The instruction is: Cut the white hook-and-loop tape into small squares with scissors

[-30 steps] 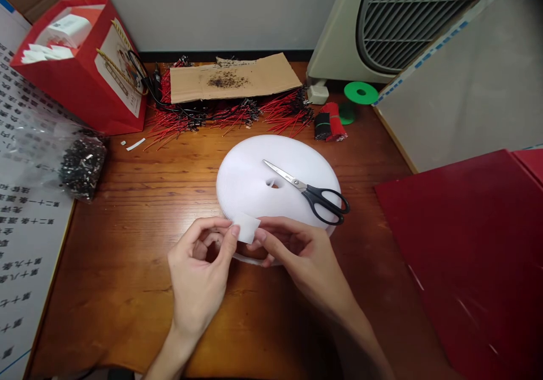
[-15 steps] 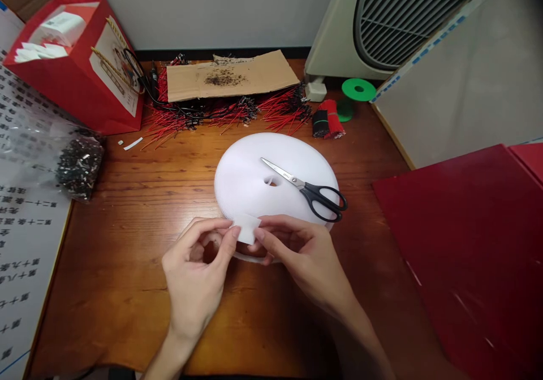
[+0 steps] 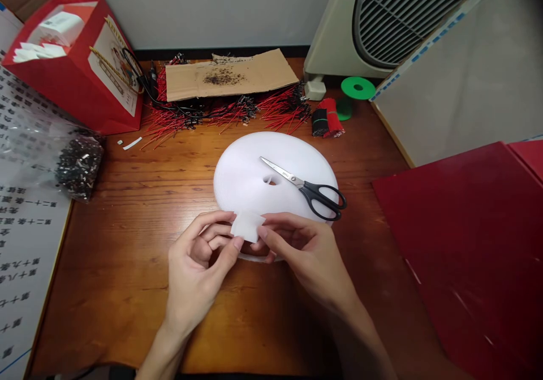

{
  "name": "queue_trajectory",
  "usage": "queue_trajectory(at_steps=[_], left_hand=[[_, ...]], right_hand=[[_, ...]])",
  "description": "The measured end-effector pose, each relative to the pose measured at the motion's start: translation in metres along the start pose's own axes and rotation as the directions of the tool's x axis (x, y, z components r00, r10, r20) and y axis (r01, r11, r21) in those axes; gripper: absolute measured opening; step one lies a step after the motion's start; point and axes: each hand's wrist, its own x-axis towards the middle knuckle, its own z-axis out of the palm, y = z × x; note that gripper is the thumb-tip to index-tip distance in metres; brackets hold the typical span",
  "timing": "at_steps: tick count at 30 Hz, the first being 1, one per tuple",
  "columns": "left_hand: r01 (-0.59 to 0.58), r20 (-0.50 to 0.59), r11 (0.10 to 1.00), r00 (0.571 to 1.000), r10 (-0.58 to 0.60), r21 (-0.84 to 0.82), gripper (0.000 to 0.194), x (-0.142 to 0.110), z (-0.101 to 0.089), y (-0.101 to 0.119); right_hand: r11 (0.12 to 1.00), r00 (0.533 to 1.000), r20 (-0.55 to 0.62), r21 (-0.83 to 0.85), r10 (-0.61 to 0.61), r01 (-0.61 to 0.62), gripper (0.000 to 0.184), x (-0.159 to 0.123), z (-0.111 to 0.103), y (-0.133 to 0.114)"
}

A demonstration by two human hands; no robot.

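A short piece of white tape [image 3: 247,225] is held up between both hands, over the near edge of a large flat roll of white tape [image 3: 237,168]. My left hand [image 3: 203,261] has its index fingertip at the piece's upper left corner and its thumb at the lower edge, the two tips apart. On the other side, my right hand [image 3: 305,250] pinches the piece's right end between thumb and index finger. Black-handled scissors [image 3: 316,193] lie closed across the roll, blades pointing to the upper left.
Behind the roll, a piece of cardboard [image 3: 263,74] rests on bundles of red and black wires [image 3: 284,111]. A red paper bag [image 3: 80,80] and a plastic bag of small dark parts [image 3: 80,162] are at left. A green spool [image 3: 358,87], a heater [image 3: 331,46] and a red panel [image 3: 458,227] are at right.
My left thumb and index finger have spread apart along the white piece, so more of it shows. The right hand keeps its pinch. The scissors and roll stay put.
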Motion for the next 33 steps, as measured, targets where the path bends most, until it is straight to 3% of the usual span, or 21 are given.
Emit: queue_trajectory(at_steps=[14,20,33], left_hand=[[0.042,-0.078,0.999,0.996,-0.044,-0.018,0.018,0.004,0.005,-0.004],[0.08,-0.031,0.995,0.996,-0.082,-0.052,0.019,0.004,0.004,-0.004],[0.11,-0.009,0.994,0.994,-0.111,-0.024,0.02,0.009,0.002,0.001]], right_hand=[[0.997,0.998,0.027,-0.061,0.059,-0.057,0.028,-0.002,0.004,-0.011],[1.0,1.0,0.001,-0.018,0.009,-0.009,0.025,0.0,0.003,0.0],[0.999,0.999,0.03,-0.02,0.031,-0.031,0.025,0.001,0.002,-0.003]])
